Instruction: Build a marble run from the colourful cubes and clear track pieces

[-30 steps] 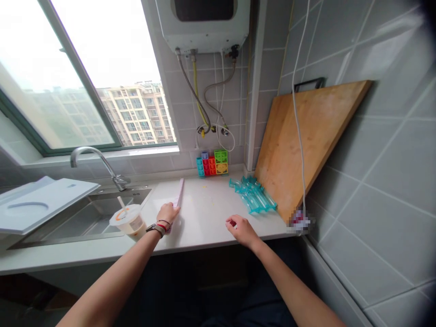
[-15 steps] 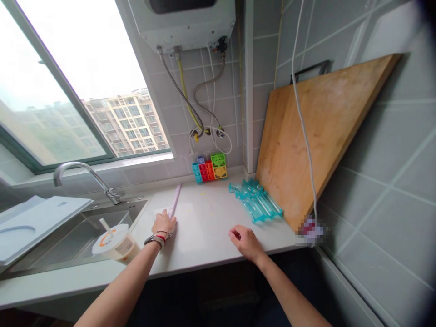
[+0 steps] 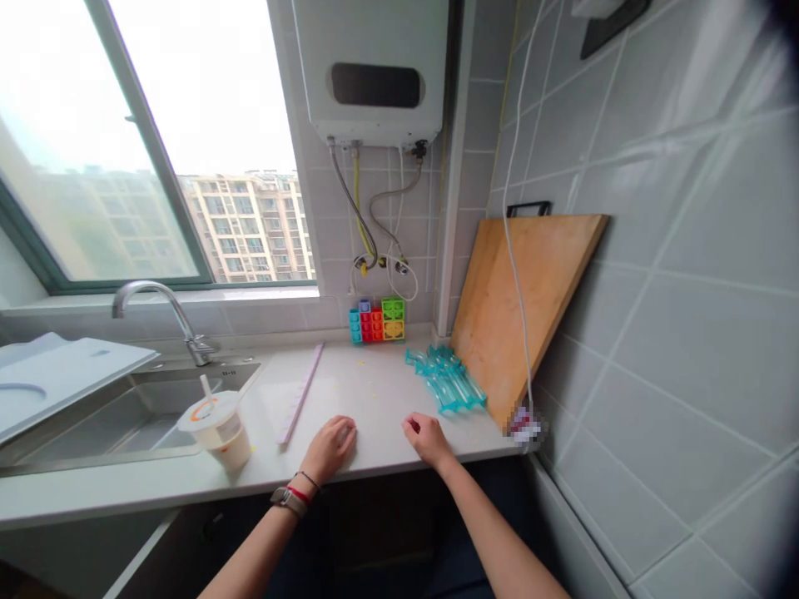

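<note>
My left hand [image 3: 332, 447], with a watch and bands at its wrist, rests near the front edge of the counter [image 3: 374, 428]. Its fingers are loosely curled together and nothing shows in them. Just left of it, a long pale lilac strip [image 3: 300, 395] lies slanted on the counter, apart from the hand. My right hand [image 3: 428, 437] is closed in a loose fist on the counter, with no object visible in it. Behind that hand lies a pile of clear tubes with teal ends [image 3: 453, 383]. Colourful toy blocks [image 3: 378, 323] stand joined together against the back wall.
A lidded drink cup [image 3: 221, 433] with a straw stands at the left, by the sink [image 3: 125, 456] and its tap [image 3: 187, 320]. A white board [image 3: 75, 378] lies across the sink. On the right, a wooden board [image 3: 524, 291] leans on the wall, with a white cable [image 3: 515, 266] before it.
My left hand has let go of the lilac strip and moved right, towards my right hand. The strip lies in full view. The head view has tilted up and turned slightly right.
</note>
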### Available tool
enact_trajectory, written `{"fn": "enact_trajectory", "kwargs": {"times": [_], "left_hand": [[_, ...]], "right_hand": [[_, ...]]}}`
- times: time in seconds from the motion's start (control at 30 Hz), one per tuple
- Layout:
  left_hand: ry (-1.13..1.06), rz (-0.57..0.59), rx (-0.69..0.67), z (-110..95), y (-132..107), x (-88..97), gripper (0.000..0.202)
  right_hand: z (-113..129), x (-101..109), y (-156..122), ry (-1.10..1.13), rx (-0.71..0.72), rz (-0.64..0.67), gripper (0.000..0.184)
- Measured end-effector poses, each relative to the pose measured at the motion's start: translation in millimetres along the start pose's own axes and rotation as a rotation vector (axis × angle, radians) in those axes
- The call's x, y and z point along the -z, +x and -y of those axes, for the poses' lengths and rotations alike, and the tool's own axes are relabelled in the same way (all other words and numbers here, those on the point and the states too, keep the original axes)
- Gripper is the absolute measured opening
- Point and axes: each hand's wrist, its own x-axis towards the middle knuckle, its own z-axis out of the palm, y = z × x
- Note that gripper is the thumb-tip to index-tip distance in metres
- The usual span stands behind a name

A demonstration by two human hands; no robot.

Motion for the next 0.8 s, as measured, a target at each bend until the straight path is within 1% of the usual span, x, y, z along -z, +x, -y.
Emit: {"fn": "enact_trajectory", "kwargs": {"times": [0.13,0.33,0.47,0.6,0.7,0.73,0.8], "left_hand": [[-0.054,-0.057,0.048,5,2,1.1,0.025],[-0.088,-0.122,0.104,11,2,-2.7,0.031],[-0.108,-0.143,0.132,15,3,-4.0,0.031],[-0.144,-0.153,0.169,16,3,-2.2,0.032],[-0.168,-0.166,0.197,17,2,-0.4,0.032],[-0.172,-0.173,0.203,17,2,-0.1,0.032],[-0.174,-0.183,0.206,17,1,-0.6,0.031]], "right_hand": [[-2,2,3,-0.047,-0.019,0.002,0.029],[-4,3,7,-0.152,-0.042,0.011,0.031],[-1,0,4,-0.27,-0.043,0.051,0.029],[11,0,4,-0.429,-0.012,0.138,0.02],[24,16,23,-0.554,-0.001,0.232,0.014],[28,24,35,-0.599,-0.006,0.245,0.014],[35,45,62,-0.695,-0.035,0.23,0.018]]}}
